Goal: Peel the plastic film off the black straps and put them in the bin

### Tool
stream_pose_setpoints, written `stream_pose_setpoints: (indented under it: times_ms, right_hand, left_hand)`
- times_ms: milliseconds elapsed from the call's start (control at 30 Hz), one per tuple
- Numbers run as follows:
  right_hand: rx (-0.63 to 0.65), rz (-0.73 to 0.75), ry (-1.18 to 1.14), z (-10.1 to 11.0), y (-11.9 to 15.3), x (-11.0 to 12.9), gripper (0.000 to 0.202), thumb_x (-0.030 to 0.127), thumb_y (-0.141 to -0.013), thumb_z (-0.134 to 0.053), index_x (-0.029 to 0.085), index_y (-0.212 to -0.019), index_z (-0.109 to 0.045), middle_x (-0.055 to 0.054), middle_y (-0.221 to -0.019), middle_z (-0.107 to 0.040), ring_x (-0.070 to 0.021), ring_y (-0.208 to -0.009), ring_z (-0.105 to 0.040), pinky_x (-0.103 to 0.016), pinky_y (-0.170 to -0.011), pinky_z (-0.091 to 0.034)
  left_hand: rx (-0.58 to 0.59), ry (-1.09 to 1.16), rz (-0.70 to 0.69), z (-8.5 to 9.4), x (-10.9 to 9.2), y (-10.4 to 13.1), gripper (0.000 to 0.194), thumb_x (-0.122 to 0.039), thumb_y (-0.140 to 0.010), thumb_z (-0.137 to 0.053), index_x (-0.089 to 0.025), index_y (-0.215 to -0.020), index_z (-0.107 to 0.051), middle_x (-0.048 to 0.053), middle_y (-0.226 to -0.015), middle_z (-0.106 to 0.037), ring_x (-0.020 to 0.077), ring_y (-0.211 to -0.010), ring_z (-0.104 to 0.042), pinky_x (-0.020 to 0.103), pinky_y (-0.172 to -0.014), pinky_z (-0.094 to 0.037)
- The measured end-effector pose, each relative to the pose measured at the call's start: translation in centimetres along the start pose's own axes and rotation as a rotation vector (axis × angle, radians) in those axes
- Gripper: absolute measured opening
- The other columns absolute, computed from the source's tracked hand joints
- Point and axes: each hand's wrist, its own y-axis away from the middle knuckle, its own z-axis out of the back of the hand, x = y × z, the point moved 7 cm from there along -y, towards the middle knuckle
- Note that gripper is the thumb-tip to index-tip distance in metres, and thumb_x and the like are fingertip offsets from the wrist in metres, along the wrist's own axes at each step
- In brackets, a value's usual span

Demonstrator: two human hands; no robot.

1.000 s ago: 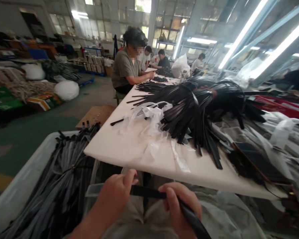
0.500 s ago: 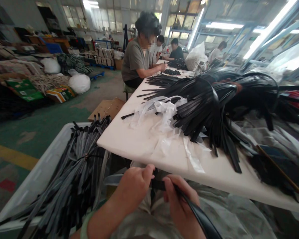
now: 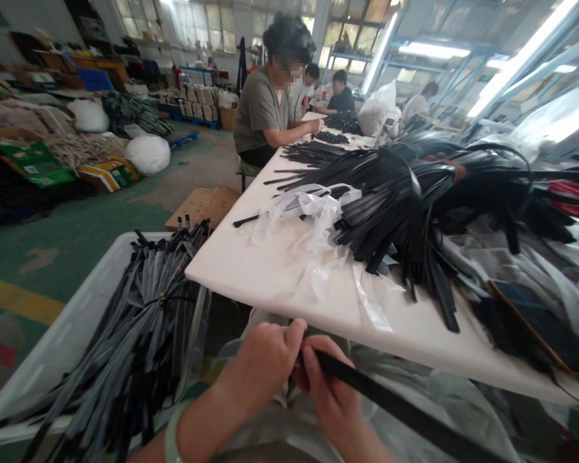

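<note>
Nearest, 2 hands work below the table edge: left hand point(image 3: 265, 360) and right hand point(image 3: 330, 392) both pinch the end of 1 black strap point(image 3: 405, 411), which runs off lower right. Left, 1 white bin point(image 3: 53, 347) holds bagged straps. On 1 white table point(image 3: 251, 270) lies 1 strap pile point(image 3: 405, 199). Beyond, 4 workers sit; nearest worker point(image 3: 265, 109).

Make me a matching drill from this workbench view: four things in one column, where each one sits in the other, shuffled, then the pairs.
Things:
1. black strap
2. white bin
3. clear plastic wrap
4. cardboard box

Places:
A. on the floor beyond the bin
B. on the white table
C. held in left hand and right hand
D. left of the table, full of wrapped straps

Pairs: 1-C, 2-D, 3-B, 4-A
</note>
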Motion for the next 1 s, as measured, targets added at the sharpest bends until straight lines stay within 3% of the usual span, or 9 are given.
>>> stream_pose_setpoints:
  times_ms: [33, 167, 233, 367, 567, 667, 767, 867, 1000]
  right_hand:
    - [-0.034, 0.007, -0.022, 0.3, 0.2, 0.1, 0.022, 0.038, -0.091, -0.056, 0.017, -0.086, -0.063, 0.001, -0.059, -0.055, -0.0095, -0.046, -0.05, -0.018, -0.041, -0.04]
    - [-0.434, 0.076, -0.015, 4.0, 1.0, 1.2, 0.022, 0.037, -0.088, -0.061, 0.017, -0.077, -0.062, 0.0, -0.06, -0.058, -0.0088, -0.042, -0.049, -0.018, -0.037, -0.037]
    - [-0.319, 0.059, 0.028, 3.0, 0.1, 1.5, 0.025, 0.037, -0.092, -0.055, 0.017, -0.079, -0.061, 0.001, -0.055, -0.054, -0.0088, -0.041, -0.046, -0.019, -0.037, -0.035]
    - [0.148, 0.108, 0.15, -2.2, -1.5, 1.9, 0.03, 0.035, -0.098, -0.042, 0.016, -0.084, -0.061, 0.0, -0.06, -0.053, -0.0106, -0.052, -0.049, -0.021, -0.046, -0.039]
    - [0.023, 0.118, 0.156, -2.5, -1.6, 2.0, 0.026, 0.035, -0.097, -0.044, 0.016, -0.087, -0.059, 0.003, -0.058, -0.05, -0.0103, -0.05, -0.047, -0.022, -0.048, -0.037]
    - [0.167, 0.152, 0.176, -4.4, -1.5, 1.7, 0.026, 0.032, -0.098, -0.039, 0.017, -0.085, -0.055, 0.002, -0.063, -0.052, -0.0108, -0.054, -0.048, -0.022, -0.051, -0.039]
    - [0.196, 0.226, 0.318, -5.7, -1.5, 1.5, 0.021, 0.029, -0.098, -0.039, 0.017, -0.095, -0.056, -0.003, -0.077, -0.06, -0.0137, -0.068, -0.056, -0.025, -0.064, -0.044]
    - [0.285, 0.26, 0.384, -7.2, -1.1, 1.5, 0.026, 0.03, -0.098, -0.039, 0.017, -0.084, -0.057, -0.003, -0.068, -0.058, -0.0136, -0.06, -0.054, -0.025, -0.057, -0.043]
    - [0.346, -0.028, 0.043, -7.1, -0.6, 1.1, 0.032, 0.043, -0.095, -0.045, 0.017, -0.082, -0.057, 0.0, -0.054, -0.055, -0.0107, -0.042, -0.049, -0.02, -0.04, -0.039]
  left_hand:
    - [-0.009, 0.018, 0.005, 0.1, 0.1, 0.1, 0.022, -0.015, -0.093, -0.048, -0.016, -0.115, -0.047, 0.004, -0.078, -0.067, 0.0255, -0.071, -0.067, 0.039, -0.064, -0.055]
    - [-0.024, 0.062, 0.067, 0.2, 1.2, 0.5, 0.017, -0.02, -0.097, -0.043, -0.019, -0.112, -0.047, 0.003, -0.078, -0.067, 0.0257, -0.071, -0.068, 0.039, -0.063, -0.054]
    - [0.0, 0.118, 0.072, 0.2, 1.5, 0.5, 0.016, -0.02, -0.096, -0.044, -0.019, -0.112, -0.047, 0.004, -0.079, -0.068, 0.0258, -0.073, -0.068, 0.037, -0.065, -0.053]
    - [0.032, 0.287, 0.094, 0.4, 1.8, 0.5, 0.026, -0.016, -0.091, -0.048, -0.019, -0.116, -0.042, 0.005, -0.087, -0.07, 0.0254, -0.081, -0.069, 0.033, -0.066, -0.052]
    - [0.045, 0.281, 0.25, 1.1, 3.6, 1.9, 0.032, -0.018, -0.089, -0.049, -0.018, -0.12, -0.042, 0.005, -0.08, -0.069, 0.0243, -0.078, -0.07, 0.031, -0.066, -0.051]
    - [0.058, 0.279, 0.236, 1.1, 3.6, 2.1, 0.036, -0.014, -0.089, -0.045, -0.016, -0.124, -0.04, 0.008, -0.087, -0.07, 0.0266, -0.083, -0.07, 0.036, -0.07, -0.053]
    - [0.063, 0.256, 0.26, 0.9, 3.8, 2.4, 0.037, -0.012, -0.091, -0.04, -0.015, -0.128, -0.038, 0.011, -0.093, -0.07, 0.0276, -0.087, -0.069, 0.039, -0.073, -0.054]
    - [0.068, 0.271, 0.302, 1.2, 4.2, 3.4, 0.044, -0.011, -0.089, -0.041, -0.014, -0.132, -0.036, 0.011, -0.092, -0.069, 0.0276, -0.085, -0.068, 0.041, -0.074, -0.053]
    - [0.079, 0.722, 0.235, 2.1, 5.7, 6.2, 0.074, -0.025, -0.077, -0.068, -0.021, -0.14, -0.029, 0.008, -0.11, -0.064, 0.0218, -0.097, -0.063, 0.033, -0.084, -0.05]
